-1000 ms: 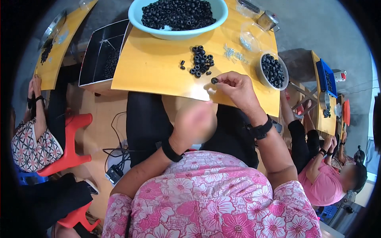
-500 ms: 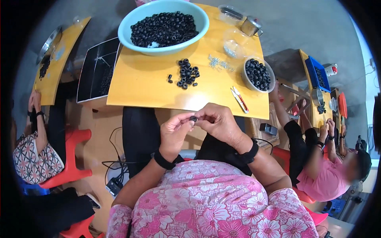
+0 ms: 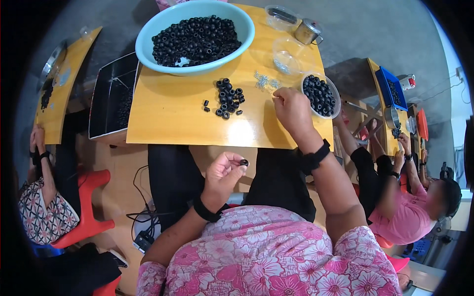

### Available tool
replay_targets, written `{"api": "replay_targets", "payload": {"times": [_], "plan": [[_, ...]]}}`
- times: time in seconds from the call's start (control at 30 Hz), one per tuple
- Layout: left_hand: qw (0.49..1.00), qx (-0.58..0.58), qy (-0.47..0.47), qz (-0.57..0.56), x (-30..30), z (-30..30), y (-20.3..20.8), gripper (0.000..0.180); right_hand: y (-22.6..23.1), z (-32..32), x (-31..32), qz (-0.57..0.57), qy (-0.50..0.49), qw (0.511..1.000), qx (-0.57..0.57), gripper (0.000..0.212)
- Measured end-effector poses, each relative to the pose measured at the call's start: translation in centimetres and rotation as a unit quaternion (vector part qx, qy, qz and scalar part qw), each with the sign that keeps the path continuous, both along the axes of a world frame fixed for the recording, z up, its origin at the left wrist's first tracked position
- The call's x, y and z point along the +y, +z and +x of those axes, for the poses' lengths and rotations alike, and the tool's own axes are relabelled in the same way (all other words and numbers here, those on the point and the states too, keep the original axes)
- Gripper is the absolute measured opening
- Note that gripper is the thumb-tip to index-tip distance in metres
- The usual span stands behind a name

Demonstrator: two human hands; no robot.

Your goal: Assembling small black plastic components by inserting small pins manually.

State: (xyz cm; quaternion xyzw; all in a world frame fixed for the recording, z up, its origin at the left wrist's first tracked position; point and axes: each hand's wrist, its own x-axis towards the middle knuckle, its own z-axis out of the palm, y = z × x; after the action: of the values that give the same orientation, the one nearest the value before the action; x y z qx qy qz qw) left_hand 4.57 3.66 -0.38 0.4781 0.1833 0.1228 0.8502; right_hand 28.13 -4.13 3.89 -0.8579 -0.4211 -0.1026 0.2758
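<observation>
While apart, left hand (image 3: 219, 178) tight on bead (image 3: 244, 163); right (image 3: 295, 112), grip unclear, beside bead-filled tub (image 3: 337, 99).

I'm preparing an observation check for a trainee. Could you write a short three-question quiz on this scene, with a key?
1. What does the left hand hold between thumb and finger?

2. True or false: the metal mug stands farther from the person than the round tub of black pieces.

3. Which is the right hand nearest to?
a) the turquoise basin
b) the round tub of black pieces
c) the metal mug

Key: 1. A small black ring-shaped piece. 2. True. 3. b.
</observation>
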Motion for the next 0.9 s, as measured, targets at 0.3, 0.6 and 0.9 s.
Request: {"api": "replay_targets", "payload": {"times": [0.3,0.6,0.9], "plan": [[0.999,0.021,-0.010,0.029,0.0,-0.3,-0.5,0.017,-0.7,1.5,1.9,-0.144,-0.095,0.985,0.012,0.015],[0.999,0.019,-0.012,0.027,0.1,-0.3,-0.1,0.017,-1.1,1.7,2.0,-0.167,-0.105,0.980,0.011,0.017],[0.998,0.029,-0.013,0.045,-0.3,-0.3,-0.8,0.016,-0.4,0.8,2.0,-0.159,-0.098,0.982,0.021,0.017]]}}
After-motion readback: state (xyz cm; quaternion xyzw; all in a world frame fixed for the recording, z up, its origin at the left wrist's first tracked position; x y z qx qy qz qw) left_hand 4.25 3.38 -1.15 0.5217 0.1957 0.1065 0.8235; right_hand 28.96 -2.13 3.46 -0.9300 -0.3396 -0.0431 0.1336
